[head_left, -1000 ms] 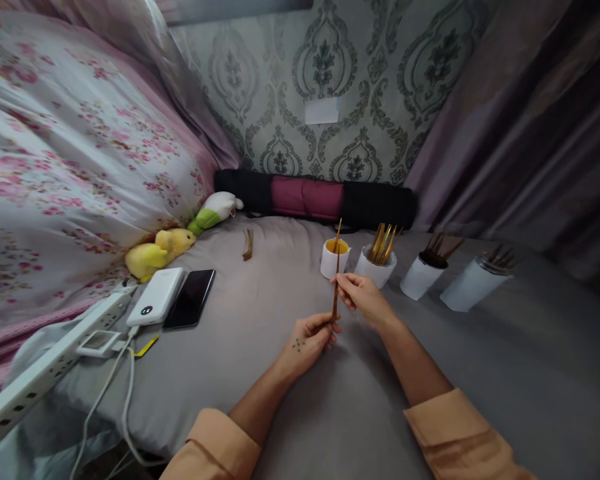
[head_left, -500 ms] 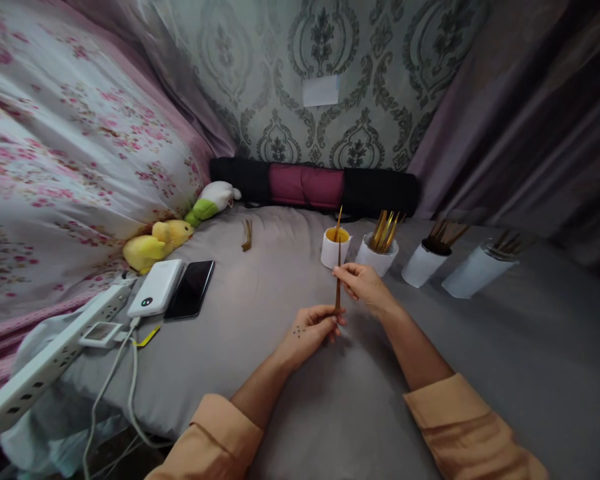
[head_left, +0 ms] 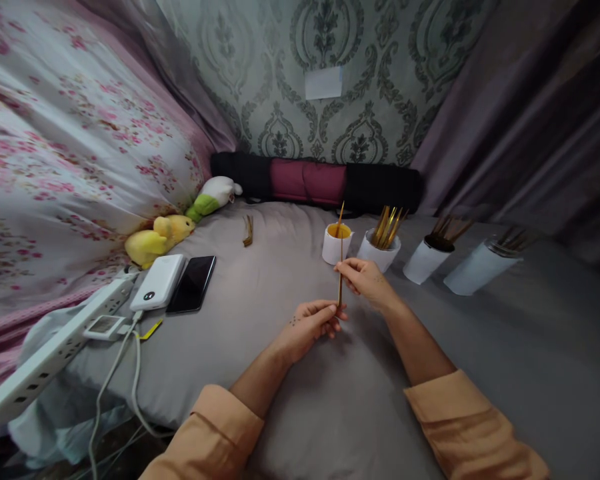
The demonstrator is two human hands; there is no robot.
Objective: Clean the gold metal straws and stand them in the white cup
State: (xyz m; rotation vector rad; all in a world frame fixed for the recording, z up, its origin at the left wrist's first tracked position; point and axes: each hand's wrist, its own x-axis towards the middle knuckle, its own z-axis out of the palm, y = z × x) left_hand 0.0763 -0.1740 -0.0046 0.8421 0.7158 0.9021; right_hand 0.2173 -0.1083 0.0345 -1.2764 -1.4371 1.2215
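Upright between my hands is a slim, tapered gold-brown stick (head_left: 341,287), its kind not clear. My left hand (head_left: 313,325) grips its lower end between thumb and fingers. The fingertips of my right hand (head_left: 365,277) pinch it higher up. Just beyond stands a white cup with a yellow inside (head_left: 335,251), holding a similar pointed stick (head_left: 340,217). To its right are a second white cup (head_left: 380,255) with several shiny gold sticks (head_left: 390,227), a third white cup (head_left: 423,263) and a fourth white container (head_left: 475,270), both with darker sticks.
A few small brownish pieces (head_left: 248,231) lie on the grey sheet (head_left: 260,280). At left are a black phone (head_left: 193,285), a white power bank (head_left: 159,283), a power strip (head_left: 55,347) with cables, and plush toys (head_left: 157,241). A black and maroon roll (head_left: 307,180) borders the wall.
The stick now looks narrower and more golden, as if turned about its length. Both hands keep hold of it. The whole view has shifted slightly.
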